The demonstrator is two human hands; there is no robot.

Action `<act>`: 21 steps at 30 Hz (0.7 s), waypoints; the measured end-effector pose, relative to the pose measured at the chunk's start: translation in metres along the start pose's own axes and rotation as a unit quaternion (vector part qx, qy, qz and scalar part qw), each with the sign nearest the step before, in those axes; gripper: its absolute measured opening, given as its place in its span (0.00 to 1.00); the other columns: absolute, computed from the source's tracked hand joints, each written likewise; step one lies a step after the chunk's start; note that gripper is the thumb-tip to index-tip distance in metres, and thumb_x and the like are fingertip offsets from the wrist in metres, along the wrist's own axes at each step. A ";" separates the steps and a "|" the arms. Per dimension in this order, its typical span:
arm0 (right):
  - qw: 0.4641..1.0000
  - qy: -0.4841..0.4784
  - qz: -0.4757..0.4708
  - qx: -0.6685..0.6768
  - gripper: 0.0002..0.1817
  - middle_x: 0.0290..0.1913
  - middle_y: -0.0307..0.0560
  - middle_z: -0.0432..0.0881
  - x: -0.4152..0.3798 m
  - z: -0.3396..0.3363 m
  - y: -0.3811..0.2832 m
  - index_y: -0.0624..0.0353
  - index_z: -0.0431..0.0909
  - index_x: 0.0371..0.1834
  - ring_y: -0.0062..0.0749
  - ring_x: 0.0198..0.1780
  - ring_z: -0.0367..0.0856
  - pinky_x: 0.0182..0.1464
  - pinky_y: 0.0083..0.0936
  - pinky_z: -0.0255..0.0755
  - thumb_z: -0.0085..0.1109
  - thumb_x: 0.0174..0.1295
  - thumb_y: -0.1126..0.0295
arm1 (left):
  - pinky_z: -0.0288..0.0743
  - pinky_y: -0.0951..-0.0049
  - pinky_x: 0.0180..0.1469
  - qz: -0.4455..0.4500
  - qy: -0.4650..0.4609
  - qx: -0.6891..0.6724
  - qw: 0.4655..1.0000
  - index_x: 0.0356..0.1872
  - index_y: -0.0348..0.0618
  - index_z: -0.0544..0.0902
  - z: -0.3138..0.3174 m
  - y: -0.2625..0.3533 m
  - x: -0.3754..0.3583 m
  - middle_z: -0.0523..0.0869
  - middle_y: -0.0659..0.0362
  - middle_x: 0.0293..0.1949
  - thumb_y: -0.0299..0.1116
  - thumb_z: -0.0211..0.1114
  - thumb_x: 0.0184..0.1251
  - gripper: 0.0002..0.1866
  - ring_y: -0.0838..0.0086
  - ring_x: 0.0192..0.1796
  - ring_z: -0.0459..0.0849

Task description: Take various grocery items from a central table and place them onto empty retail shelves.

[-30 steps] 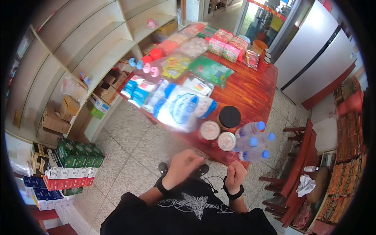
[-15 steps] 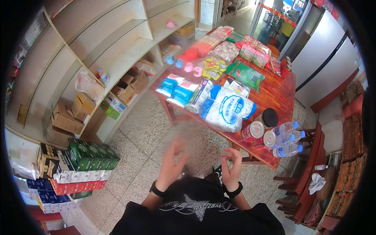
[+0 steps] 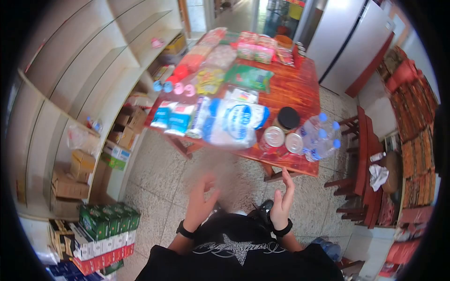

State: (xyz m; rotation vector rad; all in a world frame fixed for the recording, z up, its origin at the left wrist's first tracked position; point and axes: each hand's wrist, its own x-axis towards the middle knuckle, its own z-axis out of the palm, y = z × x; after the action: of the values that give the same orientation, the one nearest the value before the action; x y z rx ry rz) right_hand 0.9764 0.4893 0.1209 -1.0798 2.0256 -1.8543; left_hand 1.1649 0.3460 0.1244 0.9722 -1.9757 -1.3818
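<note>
My left hand hangs in front of the table with nothing in it, its fingers apart and a blurry patch over their tips. Level with it, my right hand is empty too, fingers stretched toward the table edge and thumb apart. Nearest to them on the wooden table lies a large white-and-blue plastic package. Two blue-and-white packets are left of it. To its right stand two cans, a black-lidded jar and several clear water bottles.
Farther back on the table are a green bag, yellow packets and pink boxes. Shelves line the left, with stacked cartons below. A dark red wooden bench and a silver fridge are at the right.
The view has turned to the right, so the table and its goods appear farther left. My right hand's fingers have straightened upward. Both hands stay empty.
</note>
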 end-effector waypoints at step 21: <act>0.931 0.308 0.109 -0.161 0.14 0.45 0.53 0.82 -0.032 -0.369 0.097 0.66 0.76 0.48 0.40 0.48 0.79 0.54 0.32 0.69 0.45 0.66 0.72 | 0.71 0.68 0.58 0.129 -0.364 -0.069 0.920 0.70 0.40 0.62 0.413 0.126 0.045 0.78 0.52 0.58 0.24 0.64 0.62 0.34 0.68 0.55 0.79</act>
State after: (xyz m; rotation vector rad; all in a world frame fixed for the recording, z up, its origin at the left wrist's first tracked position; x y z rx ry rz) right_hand 0.7466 0.7945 0.0944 -0.2960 2.7313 -1.9469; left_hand 0.7919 0.5672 0.1067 0.0959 -2.3514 -1.8595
